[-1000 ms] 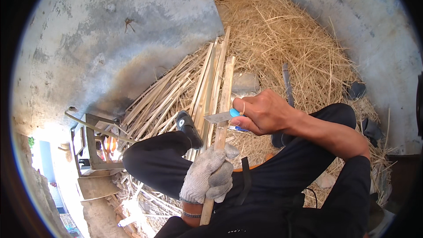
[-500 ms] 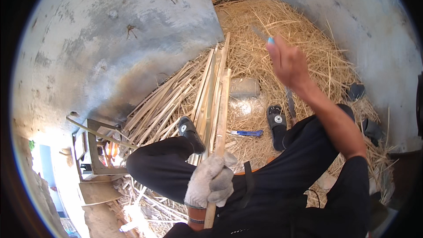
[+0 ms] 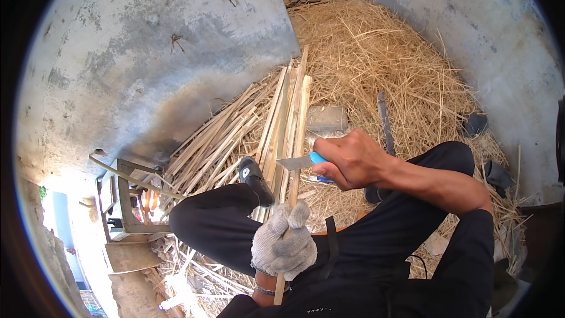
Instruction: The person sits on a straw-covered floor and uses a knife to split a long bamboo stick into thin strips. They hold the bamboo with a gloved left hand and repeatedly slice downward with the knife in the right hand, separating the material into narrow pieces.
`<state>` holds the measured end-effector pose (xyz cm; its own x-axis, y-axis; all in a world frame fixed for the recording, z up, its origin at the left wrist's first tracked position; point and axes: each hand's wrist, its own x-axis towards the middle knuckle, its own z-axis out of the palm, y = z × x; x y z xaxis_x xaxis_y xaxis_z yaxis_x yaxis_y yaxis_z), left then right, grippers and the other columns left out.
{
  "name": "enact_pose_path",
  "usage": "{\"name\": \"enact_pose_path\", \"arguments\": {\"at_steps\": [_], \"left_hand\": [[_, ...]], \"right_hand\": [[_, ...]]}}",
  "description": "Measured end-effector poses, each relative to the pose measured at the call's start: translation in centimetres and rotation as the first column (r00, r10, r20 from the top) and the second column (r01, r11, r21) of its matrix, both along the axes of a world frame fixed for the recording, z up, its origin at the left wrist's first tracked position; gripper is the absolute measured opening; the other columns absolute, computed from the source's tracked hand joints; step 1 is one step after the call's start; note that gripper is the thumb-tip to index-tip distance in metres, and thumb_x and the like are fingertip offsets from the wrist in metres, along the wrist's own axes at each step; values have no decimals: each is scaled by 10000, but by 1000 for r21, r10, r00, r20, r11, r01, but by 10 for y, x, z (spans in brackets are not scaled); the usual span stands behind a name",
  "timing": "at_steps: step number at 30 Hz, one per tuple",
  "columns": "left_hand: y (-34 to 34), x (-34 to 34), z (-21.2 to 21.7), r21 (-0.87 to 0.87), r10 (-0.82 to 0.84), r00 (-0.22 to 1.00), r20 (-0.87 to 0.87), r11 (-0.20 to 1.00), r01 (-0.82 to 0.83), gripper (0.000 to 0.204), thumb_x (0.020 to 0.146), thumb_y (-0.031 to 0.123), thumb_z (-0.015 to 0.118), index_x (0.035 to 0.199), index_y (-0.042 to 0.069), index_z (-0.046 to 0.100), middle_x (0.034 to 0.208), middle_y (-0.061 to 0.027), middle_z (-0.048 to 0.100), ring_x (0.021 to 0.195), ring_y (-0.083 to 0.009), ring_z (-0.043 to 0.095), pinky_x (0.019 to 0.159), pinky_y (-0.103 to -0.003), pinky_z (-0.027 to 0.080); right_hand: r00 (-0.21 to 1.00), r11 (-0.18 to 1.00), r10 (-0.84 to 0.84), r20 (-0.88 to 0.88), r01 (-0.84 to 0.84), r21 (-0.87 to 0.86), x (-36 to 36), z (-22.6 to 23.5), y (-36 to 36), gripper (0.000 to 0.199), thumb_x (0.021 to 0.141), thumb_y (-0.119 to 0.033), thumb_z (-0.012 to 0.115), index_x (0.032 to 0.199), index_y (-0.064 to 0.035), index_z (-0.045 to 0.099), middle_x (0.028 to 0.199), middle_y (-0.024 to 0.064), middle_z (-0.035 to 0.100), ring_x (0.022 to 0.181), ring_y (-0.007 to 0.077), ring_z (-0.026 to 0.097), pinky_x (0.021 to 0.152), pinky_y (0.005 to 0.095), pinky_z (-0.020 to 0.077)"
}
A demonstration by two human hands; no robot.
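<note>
My left hand [image 3: 284, 240], in a pale knitted work glove, is closed around the lower part of a long split bamboo strip [image 3: 303, 109]. The strip slants up and away from my lap, between my feet. In my bare right hand [image 3: 352, 158] I grip a blue-handled knife [image 3: 292, 163], its wide flat blade pointing left. That blade lies across the strip, above the gloved hand; whether it touches the wood I cannot tell. Most of the knife's handle is hidden in my fist. Several more strips [image 3: 273, 135] lie lengthwise beside the held one.
A heap of bamboo strips [image 3: 220, 126] lies at the left against the stained wall [image 3: 147, 41]. Straw-like shavings [image 3: 376, 41] cover the floor ahead. A brick [image 3: 327, 118] and a long dark blade-like tool [image 3: 385, 123] lie near my right foot. A wooden frame [image 3: 120, 200] stands at left.
My right hand has come down and left with the knife, from above the shavings to across the strip. The gloved left hand still grips the strip, its far end now slightly higher in view.
</note>
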<state>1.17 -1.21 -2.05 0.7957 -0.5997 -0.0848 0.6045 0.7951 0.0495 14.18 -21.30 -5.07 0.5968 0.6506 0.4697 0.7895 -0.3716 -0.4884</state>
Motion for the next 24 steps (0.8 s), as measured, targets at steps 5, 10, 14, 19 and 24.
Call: {"name": "enact_pose_path", "arguments": {"at_steps": [5,10,14,19,24], "left_hand": [[-1,0,-3,-39,-43,999,-6,998,43,353,1102,388,307,966,99,456,463,82,355,257,-57,305,239,-264,321],[3,14,1,32,44,998,-40,999,-42,357,1103,402,264,976,108,422,457,91,318,258,-58,305,241,-274,333],[0,14,-2,-79,21,1000,-2,997,-21,351,1106,389,222,986,102,384,433,111,278,250,-66,310,252,-291,374],[5,3,-1,-160,-37,990,133,985,58,380,1105,413,216,975,97,381,424,96,309,264,-77,366,270,-276,388],[6,11,-3,-225,8,993,121,974,20,412,1103,430,214,965,70,357,413,91,310,250,-77,346,241,-263,334]], "right_hand": [[973,995,-96,209,101,-16,2,-3,2,464,992,-464,573,775,-63,485,553,99,544,395,274,529,371,404,407],[936,963,-204,287,245,-115,20,-12,11,480,970,-496,579,767,-67,510,565,87,513,422,243,535,369,379,423],[792,825,-458,403,547,-138,69,-36,-5,449,1009,-453,530,763,-78,516,540,58,505,405,217,510,378,381,413],[653,659,-738,170,752,-23,120,-12,-60,433,1074,-403,428,803,-85,537,480,7,443,383,197,432,371,378,358],[976,971,-206,77,194,137,41,4,-16,436,1051,-454,462,827,-85,525,477,36,432,372,222,415,369,389,348]]}}
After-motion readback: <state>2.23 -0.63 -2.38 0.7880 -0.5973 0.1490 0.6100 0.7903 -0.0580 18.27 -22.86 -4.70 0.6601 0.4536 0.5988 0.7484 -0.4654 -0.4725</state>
